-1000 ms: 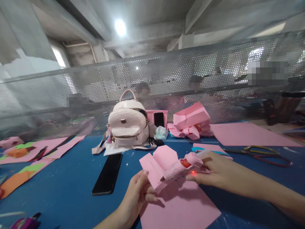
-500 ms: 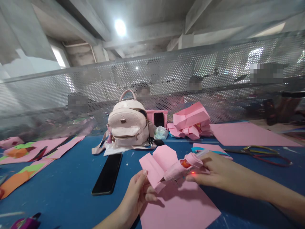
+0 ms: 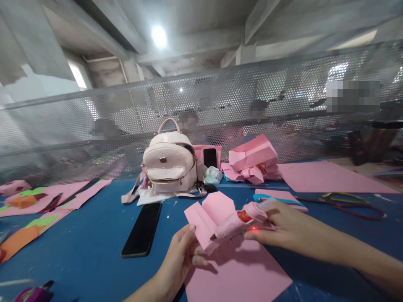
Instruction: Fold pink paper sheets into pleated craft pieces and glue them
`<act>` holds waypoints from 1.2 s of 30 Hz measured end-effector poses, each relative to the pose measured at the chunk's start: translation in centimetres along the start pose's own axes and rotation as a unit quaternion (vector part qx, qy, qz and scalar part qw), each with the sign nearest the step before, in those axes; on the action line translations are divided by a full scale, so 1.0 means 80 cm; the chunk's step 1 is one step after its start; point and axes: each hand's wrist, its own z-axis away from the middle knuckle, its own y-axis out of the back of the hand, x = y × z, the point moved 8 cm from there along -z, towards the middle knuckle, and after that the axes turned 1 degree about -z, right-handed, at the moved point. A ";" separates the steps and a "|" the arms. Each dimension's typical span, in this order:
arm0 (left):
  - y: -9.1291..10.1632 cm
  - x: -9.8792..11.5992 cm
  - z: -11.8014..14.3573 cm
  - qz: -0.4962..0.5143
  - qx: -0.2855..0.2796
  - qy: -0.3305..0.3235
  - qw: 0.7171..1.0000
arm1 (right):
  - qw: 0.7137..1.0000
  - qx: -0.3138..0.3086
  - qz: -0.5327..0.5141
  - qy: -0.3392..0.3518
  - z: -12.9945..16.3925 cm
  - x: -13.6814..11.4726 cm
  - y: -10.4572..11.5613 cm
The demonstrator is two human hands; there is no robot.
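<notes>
A blue desk (image 3: pixel 94 235) runs up to a perforated metal screen (image 3: pixel 220 109). The left hand (image 3: pixel 181 262) pinches the near edge of a folded pink paper piece (image 3: pixel 209 218); the right hand (image 3: pixel 280 226) grips a pink glue gun (image 3: pixel 241 220), its nozzle seemingly touching the fold. A black phone (image 3: pixel 141 228) lies just left, open desk beyond it; scissors (image 3: pixel 343 201) lie well to the right.

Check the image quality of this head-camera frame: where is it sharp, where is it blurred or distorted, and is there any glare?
Head view: the left hand, folded pink paper and pink glue gun in the right hand are fairly sharp; the ceiling lamp blows out white; wide-angle distortion bows the mesh screen; the edges smear; patches behind the mesh are pixelated.
</notes>
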 end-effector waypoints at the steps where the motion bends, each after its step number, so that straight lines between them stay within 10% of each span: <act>1: -0.001 0.000 0.000 0.001 -0.004 0.000 1.000 | 1.000 0.001 0.002 0.001 0.000 0.000 0.000; 36: -0.007 0.003 0.002 -0.011 -0.022 -0.005 1.000 | 0.999 -0.021 -0.028 0.022 0.000 -0.012 -0.004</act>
